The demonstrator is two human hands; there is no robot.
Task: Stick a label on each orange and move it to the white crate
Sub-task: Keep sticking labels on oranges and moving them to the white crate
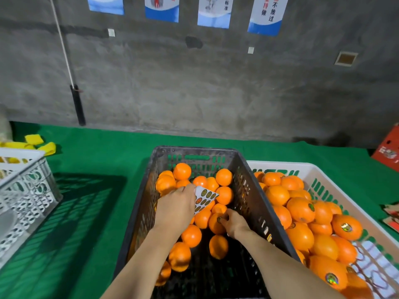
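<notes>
Two hands between black crate (194,149) walls — left hand (177,210) pinches label sheet (205,199), right hand (234,224) grips orange (214,225).

Black crate (138,212) is seen at centre on green cloth (97,190), partly filled with oranges. A label sheet (205,199) is pinched by the left hand (177,206) above the fruit. One orange (216,225) is held at its label by the curled fingers of the right hand (235,223). White crate (323,166), touching the black one on the right, is loaded with labelled oranges (345,227). A second white crate (26,186) is seen far left, yellow pieces (41,145) behind it. Posters (213,11) are hung on the grey wall.
</notes>
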